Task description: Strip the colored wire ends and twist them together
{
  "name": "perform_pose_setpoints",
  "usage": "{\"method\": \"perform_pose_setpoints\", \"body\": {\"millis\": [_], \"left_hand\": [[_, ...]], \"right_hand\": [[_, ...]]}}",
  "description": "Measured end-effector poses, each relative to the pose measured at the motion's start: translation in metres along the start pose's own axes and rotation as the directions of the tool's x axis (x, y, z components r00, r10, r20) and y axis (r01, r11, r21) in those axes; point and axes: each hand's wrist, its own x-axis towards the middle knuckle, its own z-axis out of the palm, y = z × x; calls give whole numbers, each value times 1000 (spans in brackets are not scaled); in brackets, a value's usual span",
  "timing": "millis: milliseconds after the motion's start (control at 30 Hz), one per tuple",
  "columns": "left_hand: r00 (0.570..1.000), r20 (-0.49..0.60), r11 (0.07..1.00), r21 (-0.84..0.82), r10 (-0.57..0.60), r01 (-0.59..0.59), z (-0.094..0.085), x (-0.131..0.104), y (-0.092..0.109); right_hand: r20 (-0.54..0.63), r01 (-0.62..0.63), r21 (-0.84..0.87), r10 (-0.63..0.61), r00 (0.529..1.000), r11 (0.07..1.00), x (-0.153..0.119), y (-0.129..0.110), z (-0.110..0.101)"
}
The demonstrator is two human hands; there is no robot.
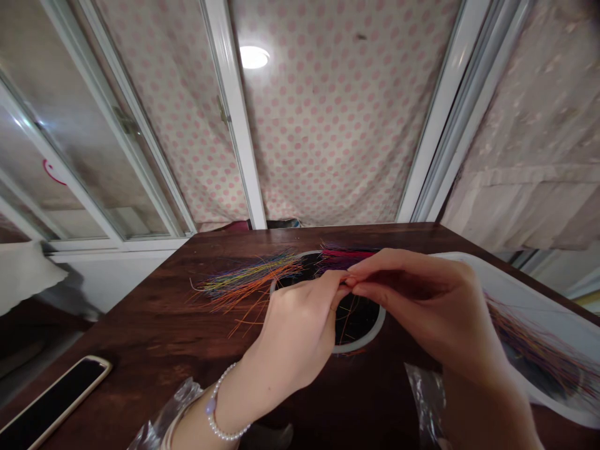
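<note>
My left hand [300, 331], with a pearl bracelet on its wrist, meets my right hand [422, 300] fingertip to fingertip above a round black dish with a pale rim [360, 345]. Both are closed in a pinch. Whatever lies between the fingertips is too small to make out. A fan of thin blue, yellow and orange strands [253, 281] rests across the dish's left edge onto the table. Behind the fingers lies a bundle of red and purple strands [344, 255]. A few loose orange strands show inside the dish, partly hidden by my left hand.
On the right, a white tray [462, 259] holds a long bundle of mixed strands [539, 344]. A phone [56, 400] lies at the left of the dark wooden table [173, 325]. Clear plastic [426, 400] lies near both forearms. Windows with a dotted curtain [328, 125] stand behind.
</note>
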Motion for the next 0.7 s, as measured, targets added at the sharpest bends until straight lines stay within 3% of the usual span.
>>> {"method": "perform_pose_setpoints", "body": {"millis": [233, 367, 700], "left_hand": [[997, 65, 998, -44, -40, 42, -2, -2, 1], [1000, 19, 999, -30, -12, 13, -1, 0, 2], [995, 90, 995, -88, -44, 52, 1, -4, 3]], "right_hand": [[41, 179, -95, -176, 984, 979, 0, 5, 1], [30, 181, -115, -179, 983, 977, 1, 4, 1], [0, 177, -170, -180, 984, 969, 0, 3, 1]]}}
